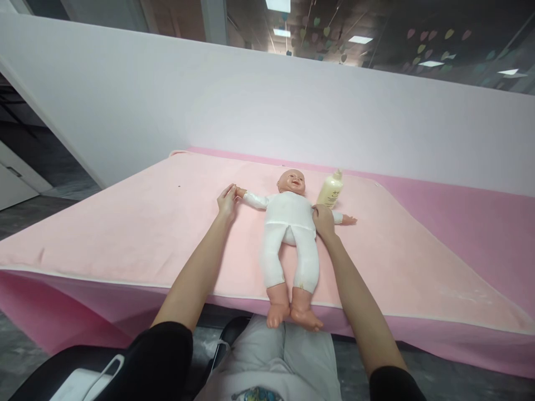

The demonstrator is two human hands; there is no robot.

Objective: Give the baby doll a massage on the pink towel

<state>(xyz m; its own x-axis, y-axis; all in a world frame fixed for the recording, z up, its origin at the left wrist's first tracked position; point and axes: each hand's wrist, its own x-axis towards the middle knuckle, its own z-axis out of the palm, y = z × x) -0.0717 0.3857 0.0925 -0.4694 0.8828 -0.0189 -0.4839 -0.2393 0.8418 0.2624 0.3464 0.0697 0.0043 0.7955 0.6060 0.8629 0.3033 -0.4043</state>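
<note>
A baby doll [289,209] with a white cloth body lies on its back on a pink mat, its feet over the front edge. My left hand [227,200] is closed around the doll's hand on the left side, and that arm is stretched outward. On the other side my right hand [324,220] rests against the doll's side and upper arm, with its fingers curled; what they grip is partly hidden. Just beyond my right hand stands a pale yellow pump bottle [330,190], slightly tilted in view.
The pink mat [125,223] covers most of the table, over a darker pink cloth [480,239]. A white partition [267,106] rises along the back edge. At lower left, a white object with a loop [86,384] lies on a black surface.
</note>
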